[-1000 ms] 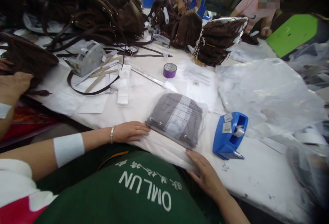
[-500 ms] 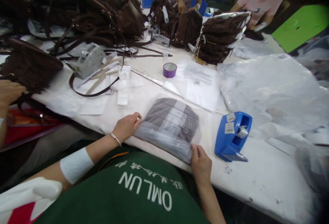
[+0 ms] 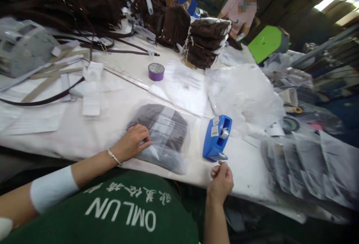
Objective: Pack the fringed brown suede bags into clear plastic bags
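Observation:
A dark brown folded item in a clear printed plastic bag [image 3: 171, 124] lies flat on the white table in front of me. My left hand [image 3: 133, 143] rests on the bag's left side, its fingers curled and closed on the plastic. To the right stands a blue tape dispenser [image 3: 209, 145] with a roll of clear tape [image 3: 224, 133] in it. Just below its cutting end is my right hand [image 3: 221, 178], fingers bent together in a pinch. Whether tape is between those fingertips I cannot make out.
A purple tape roll [image 3: 156, 72] and printed sheets [image 3: 185, 87] lie beyond the bag. A grey dispenser [image 3: 25, 48] stands left. Brown fringed bags [image 3: 206, 42] are stacked at the back, near two people. Several packed bags [image 3: 305, 161] lie right.
My right hand has left the plastic bag's corner and moved right to the blue dispenser. My left hand has shifted further onto the bag. The view has turned right.

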The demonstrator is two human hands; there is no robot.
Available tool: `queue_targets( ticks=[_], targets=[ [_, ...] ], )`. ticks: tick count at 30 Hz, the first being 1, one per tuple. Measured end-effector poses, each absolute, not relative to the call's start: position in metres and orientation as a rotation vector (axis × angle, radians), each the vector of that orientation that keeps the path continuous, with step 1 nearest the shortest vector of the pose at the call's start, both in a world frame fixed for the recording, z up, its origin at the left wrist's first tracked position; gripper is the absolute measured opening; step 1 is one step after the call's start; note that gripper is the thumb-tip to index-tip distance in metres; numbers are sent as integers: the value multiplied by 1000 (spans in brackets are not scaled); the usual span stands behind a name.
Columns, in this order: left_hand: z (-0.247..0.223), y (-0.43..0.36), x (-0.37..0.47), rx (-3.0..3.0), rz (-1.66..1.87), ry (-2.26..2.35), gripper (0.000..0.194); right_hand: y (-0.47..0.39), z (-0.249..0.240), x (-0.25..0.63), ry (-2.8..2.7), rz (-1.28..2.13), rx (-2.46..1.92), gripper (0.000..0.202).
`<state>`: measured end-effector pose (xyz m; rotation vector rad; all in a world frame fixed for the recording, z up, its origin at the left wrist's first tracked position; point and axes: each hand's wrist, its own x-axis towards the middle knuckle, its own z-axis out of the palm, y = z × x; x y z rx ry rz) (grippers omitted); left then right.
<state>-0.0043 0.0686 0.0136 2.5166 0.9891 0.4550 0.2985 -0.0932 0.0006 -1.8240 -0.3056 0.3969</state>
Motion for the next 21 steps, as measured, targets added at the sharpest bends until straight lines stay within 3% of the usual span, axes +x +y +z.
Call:
queue_targets(
  ticks=[2, 7, 15, 21],
  targets=[
    [12, 70, -4, 2518, 475, 990, 22, -92, 11, 321, -306, 235, -1817, 40],
    [14, 68, -3, 2526, 486, 1023, 22, -75, 27, 341, -594, 419, -1932, 44],
    [14, 65, -3, 2534, 483, 1057, 20, -107, 2, 316, -650, 43, -2147, 34],
    [13, 66, -3, 2549, 493, 1028, 20, -89, 14, 350, -622, 136, -2114, 43]
  ],
)
